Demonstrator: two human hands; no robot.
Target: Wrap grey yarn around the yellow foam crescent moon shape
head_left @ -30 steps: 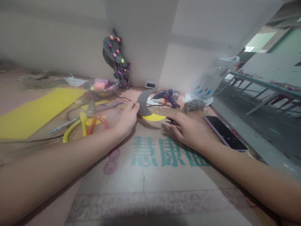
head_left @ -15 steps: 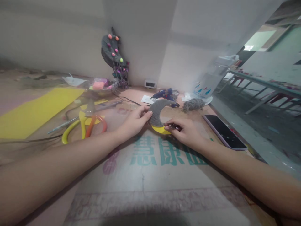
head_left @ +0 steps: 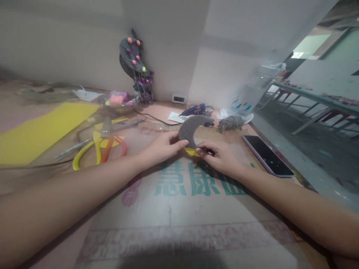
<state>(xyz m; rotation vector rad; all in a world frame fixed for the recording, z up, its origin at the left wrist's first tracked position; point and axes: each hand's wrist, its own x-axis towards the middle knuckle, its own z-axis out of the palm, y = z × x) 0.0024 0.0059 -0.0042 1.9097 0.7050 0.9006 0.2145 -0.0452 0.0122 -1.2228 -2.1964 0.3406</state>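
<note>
A crescent (head_left: 187, 130) wound with grey yarn stands tilted above the middle of the table, one tip curving to the right. My left hand (head_left: 165, 146) grips its left side, thumb across the lower front. At the crescent's bottom a bare yellow part (head_left: 192, 152) shows. My right hand (head_left: 217, 155) is closed at that lower end, thumb and forefinger pinching what looks like the grey yarn strand; the rest of the strand is hidden in my fingers. A ball of grey yarn (head_left: 231, 123) lies behind my right hand.
Pliers with yellow handles (head_left: 98, 147), orange-handled scissors (head_left: 108, 147) and yellow sheets (head_left: 47, 134) lie left. A blue glue gun (head_left: 193, 110) and small digital clock (head_left: 178, 98) are behind. A phone (head_left: 267, 155) and bottle (head_left: 249, 93) are right; a decorated crescent (head_left: 131, 56) leans on the wall.
The crescent has turned slightly, its upper tip shifting right, and less yellow shows below. My left thumb has slid right and down across its front. My right hand stays almost in place.
</note>
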